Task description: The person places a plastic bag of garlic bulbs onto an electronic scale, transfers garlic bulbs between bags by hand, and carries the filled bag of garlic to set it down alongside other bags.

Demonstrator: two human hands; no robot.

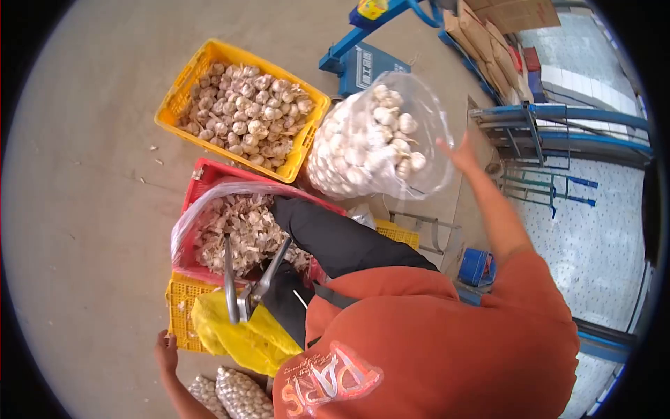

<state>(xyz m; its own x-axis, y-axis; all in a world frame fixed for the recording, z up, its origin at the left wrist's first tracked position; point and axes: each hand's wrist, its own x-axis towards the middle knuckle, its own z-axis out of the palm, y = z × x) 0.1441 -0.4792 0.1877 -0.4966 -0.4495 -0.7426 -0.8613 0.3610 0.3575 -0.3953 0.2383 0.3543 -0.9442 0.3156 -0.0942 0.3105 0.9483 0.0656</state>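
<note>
While splayed, right hand (457,151) near garlic bag (352,146), left hand (167,351), grasp unclear, Chinese characters (364,68) on blue box (386,65).

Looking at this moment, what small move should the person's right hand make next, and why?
Probably best: close the right hand on the rim of the clear plastic bag of white garlic bulbs. The hand is open at that rim, and the bag's mouth gapes, showing bulbs inside. Whether it touches the plastic is unclear.
</note>
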